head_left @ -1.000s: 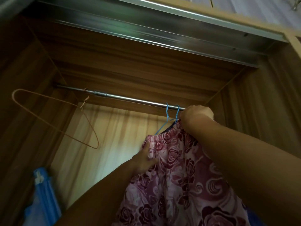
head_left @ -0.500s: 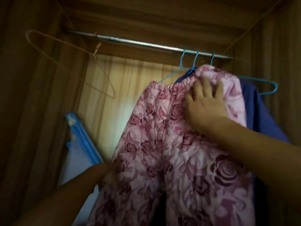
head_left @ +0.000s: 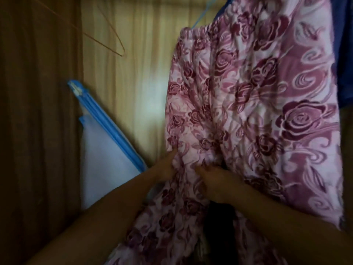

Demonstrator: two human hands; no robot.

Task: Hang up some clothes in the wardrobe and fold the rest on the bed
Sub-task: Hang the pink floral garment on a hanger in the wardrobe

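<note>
Rose-print trousers (head_left: 248, 92): hanging inside the wardrobe towards its right side, gathered waistband uppermost, on a blue hanger (head_left: 202, 19) of which only one arm shows. The rail is out of view above.

Left hand (head_left: 164, 167): at the trousers' left edge, about crotch height, thumb on the front. The other fingers appear to be tucked behind the cloth, a pinch, though blur makes this uncertain.

Right hand (head_left: 215, 183): just beside the left, fingers curled into the fabric where the two legs part. Judged purpose: tugging the legs down and apart so the garment hangs straight and does not bunch.

Blue garment (head_left: 346, 44): directly behind the trousers at the wardrobe's right edge, touching them and crowding that side.

Empty wire hanger (head_left: 112, 35): upper left, near the left wall (head_left: 38, 121), well apart from the trousers.

White bag with blue edging (head_left: 107, 153): leaning in the lower left corner, close beside the left forearm.

Pale curtain-like backing (head_left: 137, 69): behind everything.
</note>
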